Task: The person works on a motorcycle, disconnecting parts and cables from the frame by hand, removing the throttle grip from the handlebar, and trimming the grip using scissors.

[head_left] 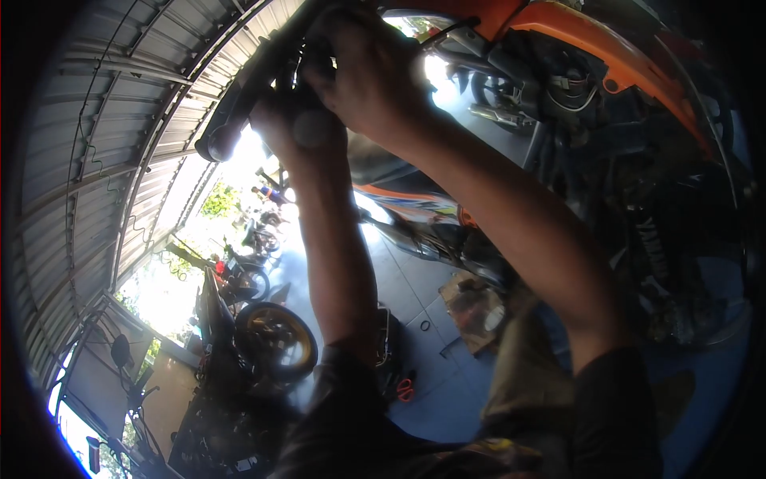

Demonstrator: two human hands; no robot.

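Note:
Both my arms reach up to the dark handlebar area of an orange motorcycle. My left hand is at the underside of the bar, near a dark handlebar grip with a rounded end; its fingers are lost in shadow and glare. Just right of it, my right hand has its fingers bent inward against dark parts at the bar. Whatever lies between those fingers is too dark to make out.
Below on the tiled floor are a stained piece of cardboard, a black ring and red-handled scissors. Another motorcycle with a gold-rimmed wheel stands at the lower left. A corrugated metal wall curves along the left.

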